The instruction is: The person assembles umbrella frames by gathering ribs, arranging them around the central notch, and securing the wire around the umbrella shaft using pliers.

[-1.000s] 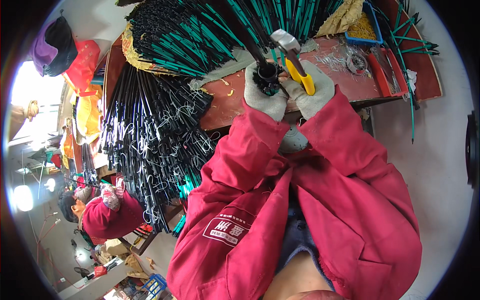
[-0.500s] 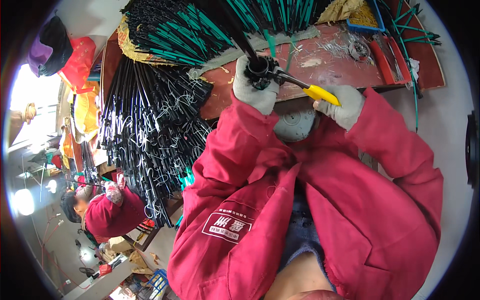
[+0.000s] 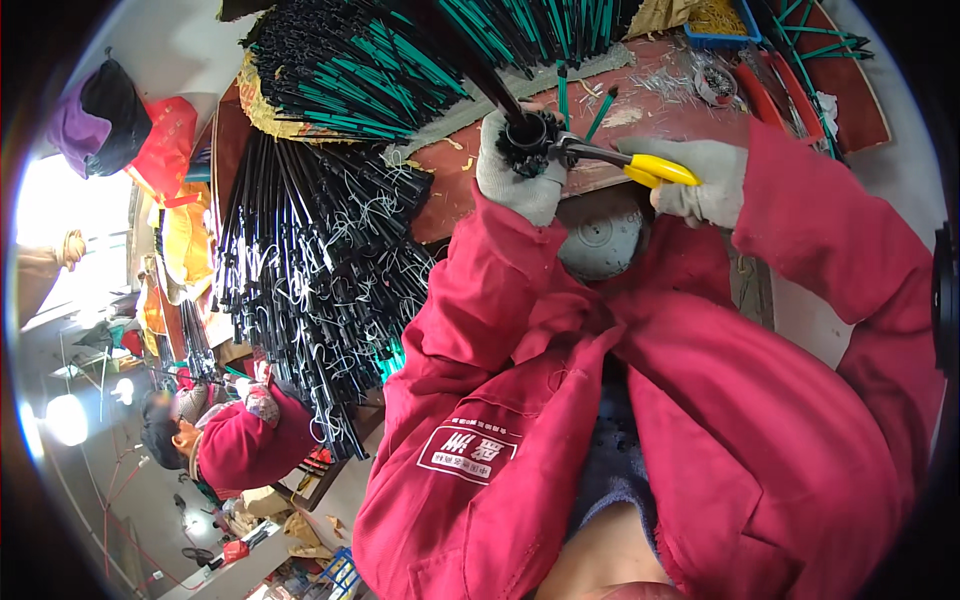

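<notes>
My left hand (image 3: 520,188), in a pale grey knitted glove, is wrapped round a black shaft (image 3: 478,65) that looks like an umbrella's. The shaft slants up toward the top of the view. Above the fist sits a round black hub (image 3: 527,133) with a notched rim. My right hand (image 3: 715,182), gloved alike, is closed on pliers (image 3: 664,172) with yellow handles. Their handles stand slightly apart, and the jaws reach the hub's right side; whether they grip anything is too small to tell. Two green rods (image 3: 602,115) show just beyond the hub.
On the red table (image 3: 630,85), bundled black-and-green rods (image 3: 370,80) lie at the back. Black shafts with white strings (image 3: 310,270) hang over its left side. A red tray (image 3: 775,95) and blue basket (image 3: 722,25) stand right. A round metal plate (image 3: 603,238) is below my hands. A co-worker (image 3: 245,440) sits left.
The pliers' handles, close together before, have spread slightly. My right hand has shifted a little to the right. My left hand keeps hold of the shaft, and the whole view has shifted slightly.
</notes>
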Demonstrator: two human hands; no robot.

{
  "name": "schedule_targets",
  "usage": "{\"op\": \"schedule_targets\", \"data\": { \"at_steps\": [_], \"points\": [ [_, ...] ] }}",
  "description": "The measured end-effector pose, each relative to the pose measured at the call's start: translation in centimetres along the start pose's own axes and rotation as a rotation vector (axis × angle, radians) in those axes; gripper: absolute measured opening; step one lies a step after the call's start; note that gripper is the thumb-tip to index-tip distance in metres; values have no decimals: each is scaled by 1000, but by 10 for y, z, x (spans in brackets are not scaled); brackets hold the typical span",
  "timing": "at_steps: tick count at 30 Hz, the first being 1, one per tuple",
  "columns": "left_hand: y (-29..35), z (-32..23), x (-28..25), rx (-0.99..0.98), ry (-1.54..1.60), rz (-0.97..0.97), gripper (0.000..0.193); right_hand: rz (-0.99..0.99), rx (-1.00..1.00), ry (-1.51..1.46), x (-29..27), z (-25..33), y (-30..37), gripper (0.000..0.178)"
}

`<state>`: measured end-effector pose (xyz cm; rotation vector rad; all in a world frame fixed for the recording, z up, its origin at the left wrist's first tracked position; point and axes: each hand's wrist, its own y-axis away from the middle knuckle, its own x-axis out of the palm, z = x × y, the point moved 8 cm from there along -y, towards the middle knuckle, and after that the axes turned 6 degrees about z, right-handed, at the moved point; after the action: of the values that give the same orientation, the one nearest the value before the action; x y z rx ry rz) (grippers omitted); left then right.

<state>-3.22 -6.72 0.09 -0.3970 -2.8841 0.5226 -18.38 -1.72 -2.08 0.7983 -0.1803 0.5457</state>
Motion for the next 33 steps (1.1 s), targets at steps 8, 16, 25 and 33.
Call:
{"op": "schedule_targets", "data": {
  "at_steps": [8, 16, 25, 33],
  "points": [
    [4, 10, 3, -71, 71, -92, 38, -102, -385, 903, -5, 8, -16, 25],
    [-10, -14, -51, 145, 57, -289, 42, -485, -569, 1371, -58, -5, -63, 53],
    [27, -83, -37, 302, 481, -569, 40, -374, -630, 1427, -21, -9, -36, 56],
    [104, -74, 75, -566, 781, 264, 30, -83, -1184, -695, 18, 55, 109, 45]
  ]
}}
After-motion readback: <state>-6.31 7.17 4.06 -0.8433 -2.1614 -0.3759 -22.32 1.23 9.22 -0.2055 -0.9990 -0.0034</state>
